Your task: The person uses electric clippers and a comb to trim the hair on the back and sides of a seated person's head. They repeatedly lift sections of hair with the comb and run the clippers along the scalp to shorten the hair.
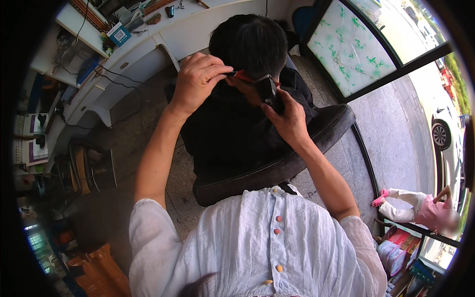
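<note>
A person with short black hair [250, 43] sits with their back to me, draped in a black cape [227, 133]. My left hand [198, 79] pinches the dark end of a slim comb [243, 74], whose red part lies across the hair at the back of the head. My right hand [291, 118] is wrapped round a black hair clipper [267, 91]. The clipper's head is up against the comb and the lower hair. Where the blade meets the hair is too small to make out.
The dark padded chair back [277, 166] stands between me and the seated person. A white counter [148, 37] with small items and cables runs along the left and far side. At right are a glass door [349, 49] and another person in pink [430, 213].
</note>
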`<action>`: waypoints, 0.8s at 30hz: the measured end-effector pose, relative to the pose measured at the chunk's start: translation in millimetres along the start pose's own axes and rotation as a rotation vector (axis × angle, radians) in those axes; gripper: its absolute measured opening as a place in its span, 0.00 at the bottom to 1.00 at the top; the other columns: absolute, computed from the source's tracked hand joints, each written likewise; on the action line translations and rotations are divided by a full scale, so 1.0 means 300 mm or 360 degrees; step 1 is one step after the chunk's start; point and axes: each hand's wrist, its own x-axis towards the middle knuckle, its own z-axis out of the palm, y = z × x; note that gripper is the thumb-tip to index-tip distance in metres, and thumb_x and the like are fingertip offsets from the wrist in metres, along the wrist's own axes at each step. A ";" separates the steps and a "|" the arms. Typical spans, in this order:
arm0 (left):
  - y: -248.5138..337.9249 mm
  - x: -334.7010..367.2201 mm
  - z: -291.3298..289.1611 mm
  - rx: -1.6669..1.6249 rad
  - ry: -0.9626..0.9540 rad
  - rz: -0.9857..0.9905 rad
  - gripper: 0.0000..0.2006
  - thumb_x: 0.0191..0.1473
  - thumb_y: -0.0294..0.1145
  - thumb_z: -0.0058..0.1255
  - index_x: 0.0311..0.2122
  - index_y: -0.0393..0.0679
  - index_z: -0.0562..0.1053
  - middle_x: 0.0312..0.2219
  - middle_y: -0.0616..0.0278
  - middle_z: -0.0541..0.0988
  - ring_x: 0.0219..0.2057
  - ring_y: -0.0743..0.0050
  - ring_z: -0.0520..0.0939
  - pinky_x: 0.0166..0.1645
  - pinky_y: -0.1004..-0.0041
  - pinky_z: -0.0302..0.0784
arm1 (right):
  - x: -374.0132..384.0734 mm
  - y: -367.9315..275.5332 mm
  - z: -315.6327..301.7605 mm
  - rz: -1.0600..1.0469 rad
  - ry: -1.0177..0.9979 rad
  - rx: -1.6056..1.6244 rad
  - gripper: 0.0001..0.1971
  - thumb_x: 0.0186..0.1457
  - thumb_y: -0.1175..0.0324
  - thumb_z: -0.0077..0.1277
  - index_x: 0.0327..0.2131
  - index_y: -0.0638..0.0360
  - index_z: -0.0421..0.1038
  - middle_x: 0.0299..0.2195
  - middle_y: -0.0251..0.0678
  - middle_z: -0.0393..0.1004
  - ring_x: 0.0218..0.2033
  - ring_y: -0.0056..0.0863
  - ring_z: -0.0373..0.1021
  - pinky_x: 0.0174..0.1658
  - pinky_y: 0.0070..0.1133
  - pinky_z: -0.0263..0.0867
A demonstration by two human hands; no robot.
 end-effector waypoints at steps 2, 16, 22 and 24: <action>0.004 0.006 -0.003 0.0017 -0.0008 0.0021 0.14 0.39 0.21 0.63 0.34 0.49 0.81 0.30 0.72 0.78 0.35 0.72 0.76 0.42 0.72 0.69 | 0.007 -0.024 -0.001 -0.0018 -0.0006 0.0018 0.26 0.49 0.63 0.61 0.49 0.66 0.68 0.34 0.48 0.77 0.38 0.35 0.76 0.42 0.25 0.69; -0.050 -0.028 -0.021 -0.0339 -0.0542 -0.0473 0.12 0.41 0.21 0.61 0.35 0.44 0.80 0.30 0.65 0.78 0.37 0.67 0.76 0.46 0.70 0.72 | -0.026 0.015 -0.006 0.0175 -0.0085 0.0094 0.24 0.49 0.63 0.60 0.47 0.66 0.69 0.35 0.48 0.77 0.37 0.37 0.76 0.41 0.26 0.68; -0.059 -0.025 -0.011 -0.0273 -0.0366 -0.0370 0.12 0.41 0.21 0.61 0.35 0.44 0.80 0.30 0.65 0.78 0.37 0.67 0.76 0.46 0.71 0.72 | -0.051 0.054 0.005 0.0119 -0.0001 0.0017 0.23 0.48 0.62 0.61 0.45 0.66 0.69 0.34 0.49 0.77 0.36 0.41 0.76 0.40 0.28 0.69; -0.056 -0.020 -0.006 -0.0293 -0.0269 -0.0352 0.11 0.41 0.23 0.62 0.35 0.45 0.81 0.30 0.66 0.79 0.37 0.66 0.76 0.45 0.70 0.73 | -0.051 0.040 0.002 0.0097 0.0005 0.0012 0.23 0.48 0.62 0.61 0.45 0.66 0.69 0.34 0.50 0.77 0.36 0.42 0.76 0.40 0.28 0.69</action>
